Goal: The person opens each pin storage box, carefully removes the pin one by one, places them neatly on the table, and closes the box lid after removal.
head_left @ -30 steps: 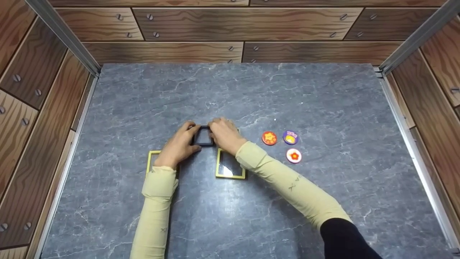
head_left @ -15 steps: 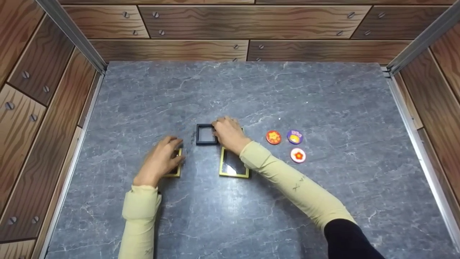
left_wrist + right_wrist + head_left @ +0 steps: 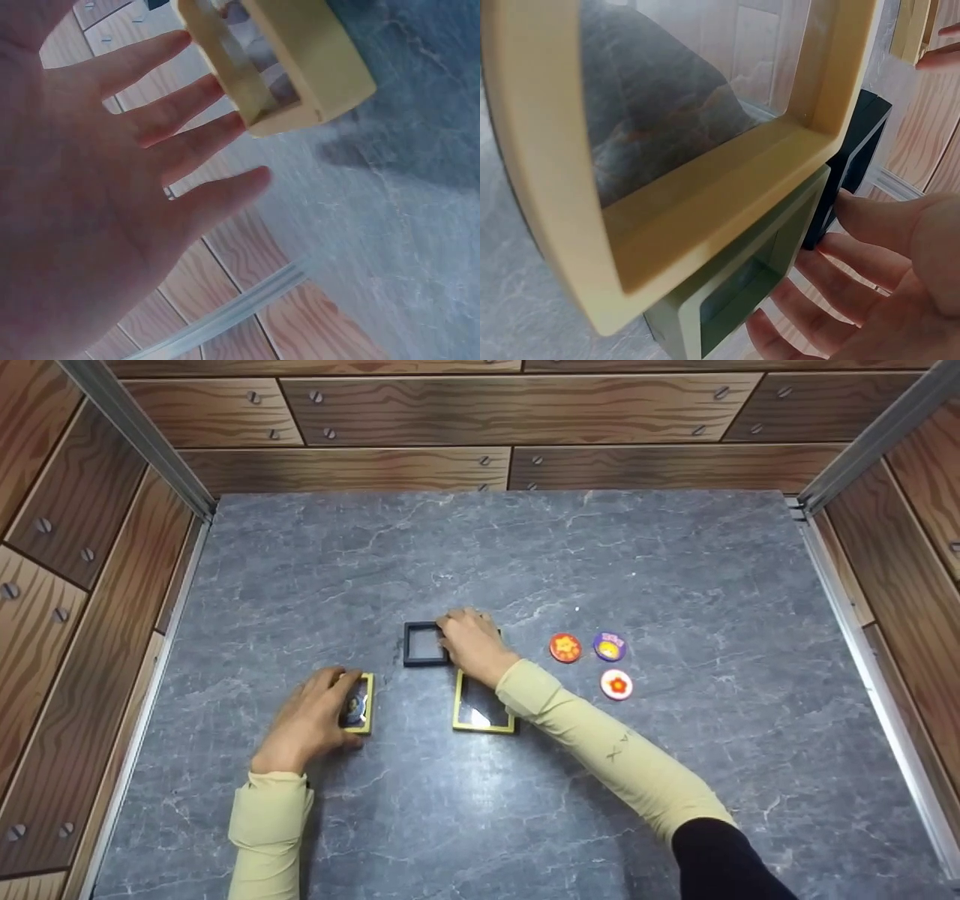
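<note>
My left hand (image 3: 311,716) is on the left yellow frame (image 3: 370,703), fingers along its far edge and thumb at its near edge. In the left wrist view, straight fingertips meet the side of that frame (image 3: 330,67). Behind its clear sheet shows a small bluish round shape. My right hand (image 3: 476,641) covers a green frame (image 3: 727,300), holding it from above. In the right wrist view its thumb overlaps the black frame (image 3: 427,663) beside the green one. A second yellow frame (image 3: 456,705) lies near the right wrist, partly under the forearm.
To the right of the right hand lie three round badges: a red one with a yellow star (image 3: 565,647), a purple one (image 3: 609,646) and a white one with a red flower (image 3: 616,685). Wood-patterned walls (image 3: 517,409) enclose the grey marbled table (image 3: 480,555) behind and at both sides.
My left hand has let go of the black frame and moved down and left onto the left yellow frame. The right hand has stayed in place.
</note>
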{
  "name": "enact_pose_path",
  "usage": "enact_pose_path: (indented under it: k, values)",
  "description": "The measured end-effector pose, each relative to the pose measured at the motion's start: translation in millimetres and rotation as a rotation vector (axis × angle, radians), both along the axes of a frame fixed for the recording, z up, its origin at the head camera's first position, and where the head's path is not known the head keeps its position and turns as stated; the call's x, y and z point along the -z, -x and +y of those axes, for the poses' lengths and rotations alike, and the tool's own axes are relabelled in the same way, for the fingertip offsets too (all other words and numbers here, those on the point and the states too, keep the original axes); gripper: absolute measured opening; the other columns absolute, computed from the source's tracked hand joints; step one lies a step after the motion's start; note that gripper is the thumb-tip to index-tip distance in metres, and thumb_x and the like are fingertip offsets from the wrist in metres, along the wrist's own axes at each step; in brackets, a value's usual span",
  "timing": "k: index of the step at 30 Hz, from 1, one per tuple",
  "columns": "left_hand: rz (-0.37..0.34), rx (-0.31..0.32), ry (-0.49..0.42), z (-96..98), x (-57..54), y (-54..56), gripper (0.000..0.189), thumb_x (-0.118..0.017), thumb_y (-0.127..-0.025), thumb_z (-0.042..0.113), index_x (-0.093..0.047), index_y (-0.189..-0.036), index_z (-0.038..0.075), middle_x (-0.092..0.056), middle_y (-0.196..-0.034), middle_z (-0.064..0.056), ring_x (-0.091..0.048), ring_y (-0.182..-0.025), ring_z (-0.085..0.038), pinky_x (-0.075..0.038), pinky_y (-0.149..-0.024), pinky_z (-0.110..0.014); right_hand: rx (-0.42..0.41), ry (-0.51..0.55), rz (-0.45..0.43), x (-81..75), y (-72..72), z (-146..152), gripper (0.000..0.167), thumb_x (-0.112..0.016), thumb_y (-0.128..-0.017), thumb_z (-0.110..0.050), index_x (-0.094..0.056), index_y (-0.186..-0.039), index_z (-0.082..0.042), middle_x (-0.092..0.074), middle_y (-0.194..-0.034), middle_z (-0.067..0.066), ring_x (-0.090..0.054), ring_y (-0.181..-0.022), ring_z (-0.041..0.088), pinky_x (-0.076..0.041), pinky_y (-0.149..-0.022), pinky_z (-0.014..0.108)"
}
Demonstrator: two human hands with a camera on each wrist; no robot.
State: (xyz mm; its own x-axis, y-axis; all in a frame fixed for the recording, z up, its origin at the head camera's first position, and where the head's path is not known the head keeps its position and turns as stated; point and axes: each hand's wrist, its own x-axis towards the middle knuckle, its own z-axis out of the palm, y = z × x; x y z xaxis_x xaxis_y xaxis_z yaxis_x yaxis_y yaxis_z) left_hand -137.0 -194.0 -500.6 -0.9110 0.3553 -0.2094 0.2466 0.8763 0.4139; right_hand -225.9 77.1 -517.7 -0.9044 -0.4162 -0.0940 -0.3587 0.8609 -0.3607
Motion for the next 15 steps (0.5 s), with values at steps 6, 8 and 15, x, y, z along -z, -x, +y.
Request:
enact_pose_path:
  k: [6, 8, 15]
  values:
    - [0.075, 0.017, 0.0, -2.0, 6.8, 0.2, 0.093, -0.094, -0.069, 0.007, -0.053, -0.153, 0.002, -0.055, -0.148, -0.026, -0.054, -0.138, -0.048, -0.044, -0.119, -0.064, 0.009, -0.004, 0.01, 1.4, -1.4, -1, 0.034, -0.063, -0.106, -0.018, -0.068, -0.135, -0.002, -0.07, -0.134, 0.018, -0.064, -0.123, 0.039, -0.053, -0.101, 0.057]
    - [0.075, 0.02, -0.003, -2.1, 8.0, 0.8, 0.092, -0.094, -0.07, 0.007, -0.053, -0.153, 0.002, -0.056, -0.149, -0.025, -0.053, -0.138, -0.048, -0.044, -0.12, -0.064, 0.009, -0.004, 0.01, 1.6, -1.7, -1, 0.034, -0.063, -0.106, -0.018, -0.068, -0.135, -0.002, -0.07, -0.134, 0.018, -0.064, -0.122, 0.039, -0.053, -0.101, 0.057]
    - [0.068, 0.028, -0.007, -5.5, 12.1, 2.1, 0.094, -0.088, -0.068, -0.002, -0.051, -0.154, 0.003, -0.055, -0.15, -0.024, -0.053, -0.14, -0.048, -0.043, -0.121, -0.064, 0.0, 0.017, 0.006, 3.1, -2.4, 0, 0.035, -0.062, -0.106, -0.017, -0.067, -0.136, -0.001, -0.069, -0.135, 0.019, -0.064, -0.124, 0.041, -0.053, -0.101, 0.057]
